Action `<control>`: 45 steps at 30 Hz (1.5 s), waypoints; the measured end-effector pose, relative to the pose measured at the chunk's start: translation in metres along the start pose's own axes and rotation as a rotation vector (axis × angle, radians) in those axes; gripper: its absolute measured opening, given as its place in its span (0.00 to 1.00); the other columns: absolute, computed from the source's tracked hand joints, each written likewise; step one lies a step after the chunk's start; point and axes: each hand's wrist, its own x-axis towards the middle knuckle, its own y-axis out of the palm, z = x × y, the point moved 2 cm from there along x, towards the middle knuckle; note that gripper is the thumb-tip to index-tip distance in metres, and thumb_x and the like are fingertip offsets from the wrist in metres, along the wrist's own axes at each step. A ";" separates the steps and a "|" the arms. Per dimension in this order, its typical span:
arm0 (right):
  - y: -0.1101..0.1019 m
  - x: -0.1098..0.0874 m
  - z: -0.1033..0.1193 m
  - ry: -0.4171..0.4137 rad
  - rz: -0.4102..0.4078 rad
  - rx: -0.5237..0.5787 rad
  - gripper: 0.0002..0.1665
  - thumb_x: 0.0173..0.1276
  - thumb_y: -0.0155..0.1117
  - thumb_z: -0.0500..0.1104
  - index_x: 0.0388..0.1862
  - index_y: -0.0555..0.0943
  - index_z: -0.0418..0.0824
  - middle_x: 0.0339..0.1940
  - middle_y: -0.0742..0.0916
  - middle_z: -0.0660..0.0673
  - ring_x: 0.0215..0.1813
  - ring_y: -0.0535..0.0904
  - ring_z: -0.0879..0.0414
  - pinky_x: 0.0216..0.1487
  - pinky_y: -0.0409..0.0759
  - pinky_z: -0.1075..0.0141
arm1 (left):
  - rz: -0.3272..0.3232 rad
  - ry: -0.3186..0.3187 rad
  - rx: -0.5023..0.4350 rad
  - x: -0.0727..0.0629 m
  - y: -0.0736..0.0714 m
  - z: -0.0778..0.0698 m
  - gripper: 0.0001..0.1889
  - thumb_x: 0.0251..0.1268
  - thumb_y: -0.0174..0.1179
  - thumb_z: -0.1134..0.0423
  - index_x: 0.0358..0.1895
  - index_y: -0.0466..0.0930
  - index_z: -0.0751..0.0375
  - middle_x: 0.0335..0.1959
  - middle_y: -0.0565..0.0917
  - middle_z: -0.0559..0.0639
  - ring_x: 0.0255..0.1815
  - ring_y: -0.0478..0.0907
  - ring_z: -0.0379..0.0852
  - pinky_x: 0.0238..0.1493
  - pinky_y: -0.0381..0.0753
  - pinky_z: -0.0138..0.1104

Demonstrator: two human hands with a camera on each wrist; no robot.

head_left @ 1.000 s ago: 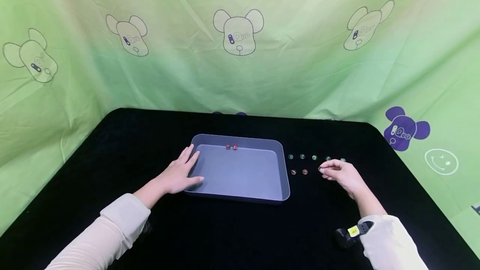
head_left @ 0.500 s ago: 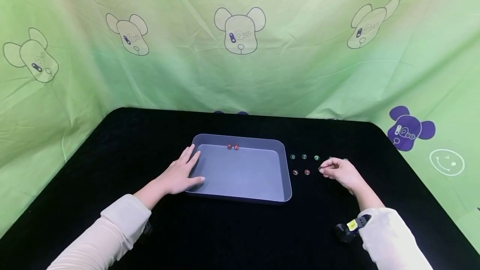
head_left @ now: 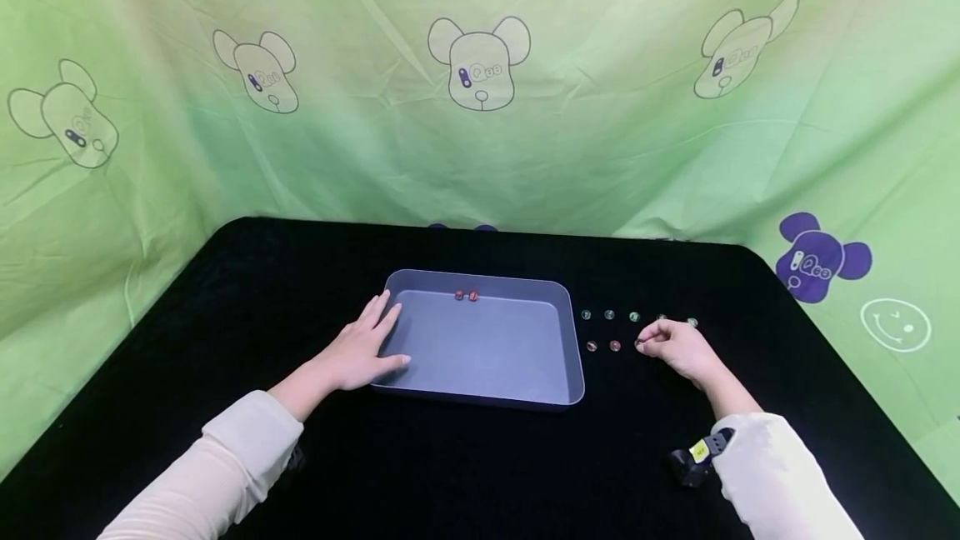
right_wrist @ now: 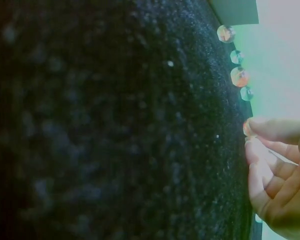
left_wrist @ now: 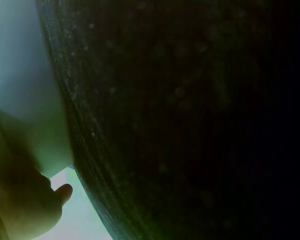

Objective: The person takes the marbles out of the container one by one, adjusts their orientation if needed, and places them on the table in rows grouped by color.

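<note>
My left hand (head_left: 358, 354) lies with fingers spread over the left rim of a grey rectangular tray (head_left: 487, 400), its thumb reaching inside. Two red marbles (head_left: 473, 296) sit in the tray near its back wall. To the right of the tray, my right hand (head_left: 678, 350) pinches an orange-red marble (right_wrist: 247, 127) between thumb and fingertips, low over the black cloth. Two reddish marbles (head_left: 615, 346) lie in line with it on the tray side. Behind them runs a row of several green marbles (head_left: 634, 317), partly covered by the right hand.
A black cloth (head_left: 450, 473) covers the table, whose far corners are rounded. Green printed curtains (head_left: 480, 165) hang behind and at both sides. A black wrist camera (head_left: 690, 467) sits below the right sleeve.
My right hand has shifted slightly left towards the two reddish marbles, and the rightmost green marble shows more. The left hand stays on the tray rim.
</note>
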 end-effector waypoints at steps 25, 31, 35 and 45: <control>-0.003 -0.008 0.001 0.031 0.002 0.006 0.14 0.55 0.59 0.34 0.37 0.71 0.24 0.28 0.82 0.42 0.27 0.74 0.61 0.28 0.71 0.67 | 0.001 -0.002 0.002 -0.001 0.000 0.001 0.42 0.56 0.50 0.42 0.66 0.45 0.63 0.68 0.36 0.56 0.66 0.34 0.54 0.55 0.50 0.54; -0.006 -0.016 0.006 0.011 -0.008 0.104 0.14 0.55 0.57 0.32 0.38 0.71 0.22 0.29 0.82 0.40 0.28 0.76 0.64 0.30 0.74 0.69 | 0.001 0.001 0.003 0.000 -0.001 0.001 0.42 0.56 0.50 0.43 0.66 0.45 0.63 0.68 0.36 0.57 0.66 0.33 0.54 0.55 0.50 0.54; -0.003 -0.021 0.015 -0.020 -0.018 0.194 0.14 0.56 0.56 0.32 0.37 0.70 0.20 0.30 0.82 0.38 0.29 0.76 0.65 0.30 0.75 0.69 | 0.000 0.006 0.006 0.000 -0.002 0.002 0.42 0.56 0.50 0.43 0.66 0.44 0.63 0.68 0.36 0.57 0.66 0.33 0.54 0.56 0.49 0.54; 0.010 -0.025 0.040 -0.068 -0.022 0.285 0.17 0.56 0.58 0.33 0.39 0.70 0.20 0.28 0.82 0.42 0.29 0.77 0.62 0.31 0.75 0.68 | 0.002 0.004 0.006 0.001 0.000 0.003 0.42 0.56 0.50 0.42 0.67 0.44 0.63 0.68 0.35 0.57 0.66 0.33 0.54 0.56 0.49 0.54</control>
